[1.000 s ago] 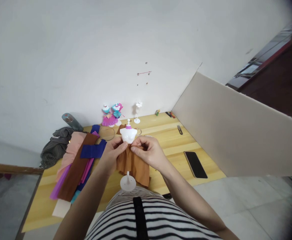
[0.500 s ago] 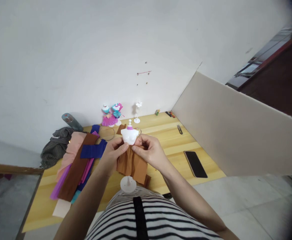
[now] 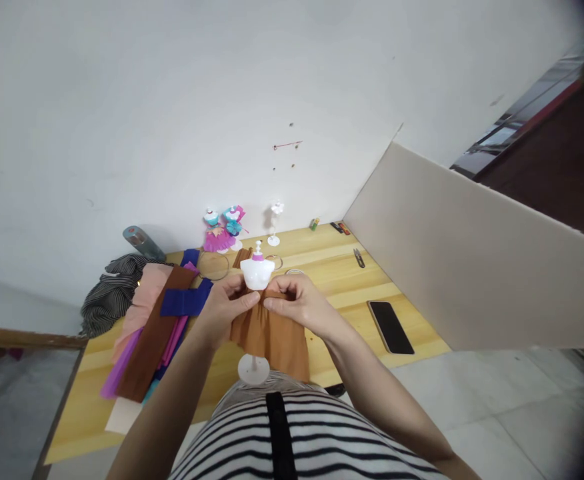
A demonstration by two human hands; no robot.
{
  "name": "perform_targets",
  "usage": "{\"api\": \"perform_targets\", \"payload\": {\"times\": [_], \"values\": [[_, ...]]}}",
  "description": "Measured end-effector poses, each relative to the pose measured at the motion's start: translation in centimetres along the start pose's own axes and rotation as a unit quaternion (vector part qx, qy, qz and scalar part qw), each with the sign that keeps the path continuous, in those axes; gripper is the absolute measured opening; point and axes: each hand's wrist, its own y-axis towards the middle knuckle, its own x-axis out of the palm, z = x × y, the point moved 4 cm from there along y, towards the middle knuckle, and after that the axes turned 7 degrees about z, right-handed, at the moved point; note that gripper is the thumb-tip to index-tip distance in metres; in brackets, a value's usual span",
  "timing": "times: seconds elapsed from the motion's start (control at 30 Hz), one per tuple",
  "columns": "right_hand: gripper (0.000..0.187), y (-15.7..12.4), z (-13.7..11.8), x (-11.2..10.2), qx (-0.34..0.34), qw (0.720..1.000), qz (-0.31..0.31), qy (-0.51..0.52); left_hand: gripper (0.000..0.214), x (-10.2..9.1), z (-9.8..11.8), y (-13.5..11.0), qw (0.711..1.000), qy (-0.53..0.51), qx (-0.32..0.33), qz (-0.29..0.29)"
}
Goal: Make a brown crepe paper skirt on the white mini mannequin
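Note:
Close to my body is a small white mannequin (image 3: pixel 257 272) with a purple neck band and a round base (image 3: pixel 253 370). Brown fabric (image 3: pixel 272 339) hangs gathered in folds below its bust, covering most of the stand. My left hand (image 3: pixel 225 308) pinches the upper edge of the fabric at the mannequin's left side, thumb in front. On the other side, my right hand (image 3: pixel 299 305) holds the same top edge between thumb and fingers. The fingertips behind the cloth are hidden.
Fabric strips, among them a brown strip (image 3: pixel 145 333) and a blue one (image 3: pixel 187 302), lie left beside a bottle (image 3: pixel 145 243). Dressed mannequins (image 3: pixel 217 233) and a bare one (image 3: pixel 275 223) stand by the wall. A phone (image 3: pixel 391 327) and thread snips (image 3: pixel 359 258) lie right.
The brown fabric has spread wider to the right and hangs flatter, its lower edge fanned out. The mannequin has shifted slightly left. Both hands keep their hold at the waist.

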Motion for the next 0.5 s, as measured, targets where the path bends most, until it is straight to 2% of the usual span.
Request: {"api": "perform_targets", "payload": {"times": [0.13, 0.23, 0.43, 0.5], "values": [[0.028, -0.33, 0.22, -0.18, 0.04, 0.998, -0.035, 0.016, 0.033, -0.19, 0.16, -0.03, 0.999, 0.002, 0.002, 0.033], [0.028, -0.44, 0.49, -0.22, 0.064, 0.996, -0.052, 0.023, 0.03, -0.32, 0.13, 0.02, 0.999, 0.011, 0.006, 0.031], [0.017, -0.03, 0.03, -0.48, 0.002, 1.0, 0.01, -0.006, 0.034, -0.09, 0.26, -0.05, 1.0, 0.012, 0.009, 0.014], [0.019, 0.0, -0.04, -0.33, -0.001, 1.0, 0.007, 0.003, 0.033, 0.0, 0.37, -0.1, 1.0, 0.017, 0.01, 0.013]]}}
